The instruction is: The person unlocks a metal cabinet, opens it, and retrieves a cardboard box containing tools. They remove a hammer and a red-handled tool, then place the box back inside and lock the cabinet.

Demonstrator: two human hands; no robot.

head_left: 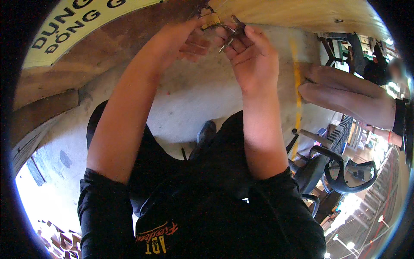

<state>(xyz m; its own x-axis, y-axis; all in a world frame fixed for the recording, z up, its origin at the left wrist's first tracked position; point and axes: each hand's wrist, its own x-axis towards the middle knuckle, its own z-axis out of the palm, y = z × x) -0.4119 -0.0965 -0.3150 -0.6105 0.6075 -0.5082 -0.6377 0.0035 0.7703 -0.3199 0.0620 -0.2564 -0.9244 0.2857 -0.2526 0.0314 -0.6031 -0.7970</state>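
Note:
Both of my hands are raised together at the top of the view, in front of a wooden surface. My left hand (189, 41) pinches a small yellow piece with dark edges (210, 20) between thumb and forefinger, while its other fingers trail loosely below. Palm up, my right hand (257, 54) curls its fingers around a bunch of small metal pieces (236, 32), dark and silvery, that look like keys. A thin silvery part reaches from this bunch toward the yellow piece; whether they are joined I cannot tell.
A brown wooden panel (129, 36) with a yellow sign (82, 30) spans the upper left. Pale wood (280, 13) runs along the top right. On the concrete floor (194, 90) is a yellow line (297, 86). Another person's legs (349, 88) and a black chair (340, 172) are at right.

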